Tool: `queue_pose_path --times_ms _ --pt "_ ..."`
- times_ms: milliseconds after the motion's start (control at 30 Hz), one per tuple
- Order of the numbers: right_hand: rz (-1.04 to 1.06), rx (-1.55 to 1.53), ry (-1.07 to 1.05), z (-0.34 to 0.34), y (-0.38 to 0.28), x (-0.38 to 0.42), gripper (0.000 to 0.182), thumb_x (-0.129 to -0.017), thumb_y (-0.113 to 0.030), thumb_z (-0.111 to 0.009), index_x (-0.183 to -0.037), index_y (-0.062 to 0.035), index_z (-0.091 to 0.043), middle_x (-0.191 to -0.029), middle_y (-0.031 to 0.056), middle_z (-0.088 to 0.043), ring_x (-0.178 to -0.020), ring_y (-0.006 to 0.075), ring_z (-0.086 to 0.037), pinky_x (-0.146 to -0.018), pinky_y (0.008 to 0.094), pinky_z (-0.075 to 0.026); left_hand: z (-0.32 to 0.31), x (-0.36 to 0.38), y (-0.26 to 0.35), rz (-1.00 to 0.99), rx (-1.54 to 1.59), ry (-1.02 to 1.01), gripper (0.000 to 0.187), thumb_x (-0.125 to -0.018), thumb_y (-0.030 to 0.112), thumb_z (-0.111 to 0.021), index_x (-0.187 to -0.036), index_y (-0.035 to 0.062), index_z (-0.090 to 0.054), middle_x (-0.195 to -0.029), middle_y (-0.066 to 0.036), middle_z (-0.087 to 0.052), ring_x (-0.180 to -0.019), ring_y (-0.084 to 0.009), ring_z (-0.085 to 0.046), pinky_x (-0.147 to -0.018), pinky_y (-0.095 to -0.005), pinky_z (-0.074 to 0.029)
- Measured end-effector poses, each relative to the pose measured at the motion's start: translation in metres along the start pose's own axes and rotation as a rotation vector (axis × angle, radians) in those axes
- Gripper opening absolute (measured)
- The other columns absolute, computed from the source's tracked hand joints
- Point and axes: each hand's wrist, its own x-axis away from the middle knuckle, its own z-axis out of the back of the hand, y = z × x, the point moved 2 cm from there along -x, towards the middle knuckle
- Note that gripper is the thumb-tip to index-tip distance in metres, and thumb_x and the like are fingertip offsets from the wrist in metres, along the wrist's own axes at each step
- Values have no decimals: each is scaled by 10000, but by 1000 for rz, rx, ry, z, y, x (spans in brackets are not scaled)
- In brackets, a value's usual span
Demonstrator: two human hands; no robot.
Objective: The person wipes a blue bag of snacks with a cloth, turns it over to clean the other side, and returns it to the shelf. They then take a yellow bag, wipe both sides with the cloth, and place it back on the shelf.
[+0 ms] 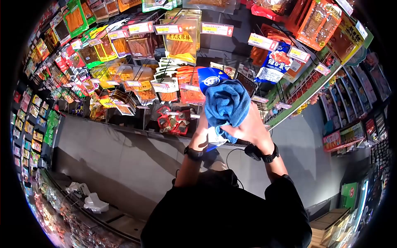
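A crumpled blue cloth covers most of a blue-and-white snack packet in front of me. The packet's printed blue top shows above the cloth, and a white and blue part shows below it. At the packet's left side is my left hand, closed on it, with its fingers mostly hidden behind. My right hand grips the cloth from the right, its thumb lying across the lower folds. Both hands are close together, just before the hanging snack packets.
Hooks hold rows of hanging snacks, among them an orange-and-yellow packet and a blue-and-white packet. Price tags jut out at the hook ends. Below is a grey tiled floor; white plastic bags lie at lower left.
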Motion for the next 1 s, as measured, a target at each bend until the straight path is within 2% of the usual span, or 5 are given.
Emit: queue_pose_path --times_ms 200,267,500,733,1000 --pt "-21 48 -39 1 -6 10 474 -596 -279 -694 -1010 -82 -576 -1034 127 -569 -898 344 -543 -777 420 -464 -6 -11 10 -86 -301 -11 435 -949 338 -365 -1241 25 -443 -1138 -88 -558 -975 -191 -565 -884 -335 -446" --pt "48 75 -67 3 -13 18 483 -598 -293 -691 -1015 -81 -572 -1041 124 -564 -904 342 -540 -772 417 -464 -17 -9 14 267 711 -27 449 -943 357 -355 -1237 28 -438 -1146 -103 -562 -984 -215 -579 -874 -345 -466" --pt "61 60 -116 -7 -18 37 455 -600 -288 -699 -964 -46 -574 -1007 149 -567 -847 352 -557 -719 416 -479 -42 14 45 194 577 127 443 -928 354 -431 -1244 44 -420 -1141 -81 -571 -1015 -179 -576 -888 -326 -467" --pt "38 52 -147 -10 -16 21 476 -612 -337 -698 -968 -45 -577 -995 142 -570 -852 350 -550 -738 417 -466 -6 11 19 16 5 -111 356 -926 240 -465 -1204 17 -463 -1109 -56 -565 -954 -128 -574 -802 -259 -488" --pt "55 44 -143 -9 -33 28 512 -590 -334 -717 -977 -35 -567 -950 143 -577 -808 347 -563 -708 402 -485 -13 34 35 114 194 -172 400 -879 205 -546 -1213 -1 -470 -1199 -111 -538 -1046 -185 -557 -895 -320 -470"
